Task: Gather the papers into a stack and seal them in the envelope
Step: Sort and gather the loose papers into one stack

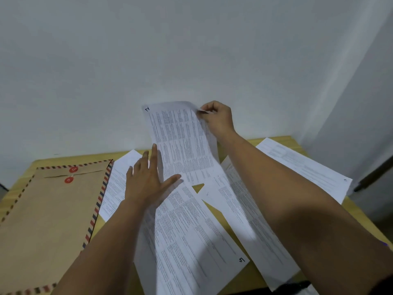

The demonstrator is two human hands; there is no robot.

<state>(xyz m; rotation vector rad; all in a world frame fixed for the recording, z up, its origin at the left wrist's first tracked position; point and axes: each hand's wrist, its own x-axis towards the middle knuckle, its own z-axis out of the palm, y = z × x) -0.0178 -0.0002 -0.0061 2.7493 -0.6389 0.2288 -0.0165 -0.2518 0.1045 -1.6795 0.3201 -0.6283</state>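
Note:
A printed sheet marked "1" (180,141) stands lifted off the table, its far corner pinched by my right hand (217,118). My left hand (148,177) lies flat with straight fingers beside the sheet's lower left edge, over another sheet. A printed sheet marked "5" (191,235) lies in front of me, partly under my left forearm. Another sheet (244,209) lies under my right forearm, and one more (306,165) rests at the far right. A brown envelope (49,209) with striped edges and red string buttons lies flat at the left.
The wooden table (214,211) shows between the sheets and stands against a white wall (148,60). A further sheet (117,188) lies between the envelope and my left hand. A dark object (374,173) sits past the table's right edge.

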